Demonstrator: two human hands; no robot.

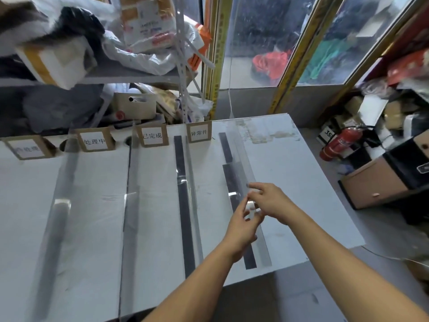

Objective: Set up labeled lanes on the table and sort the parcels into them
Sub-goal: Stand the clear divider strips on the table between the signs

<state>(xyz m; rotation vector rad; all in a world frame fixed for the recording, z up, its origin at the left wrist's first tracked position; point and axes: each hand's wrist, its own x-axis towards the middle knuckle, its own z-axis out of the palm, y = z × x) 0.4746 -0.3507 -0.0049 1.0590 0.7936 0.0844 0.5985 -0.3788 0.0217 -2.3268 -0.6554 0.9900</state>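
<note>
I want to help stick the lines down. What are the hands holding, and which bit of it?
Both hands, left hand and right hand, meet over the clear tape on the rightmost dark strip. They seem to pinch its loose end, but blur makes this uncertain.

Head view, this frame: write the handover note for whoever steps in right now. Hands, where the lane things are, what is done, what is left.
Left hand and right hand: both over the rightmost dark tape strip, fingers loosely curled, seemingly working clear tape; grip unclear through blur.
White table: four dark lane strips run front to back, clear tape over them.
Four cardboard label cards with white paper stand at the far edge; the leftmost card is blurred, the others legible.
Done: strips and cards placed.
Left: finish taping the right strip, then sort; no parcels lie in the lanes yet. Parcels sit on the grey metal shelf behind.
</note>
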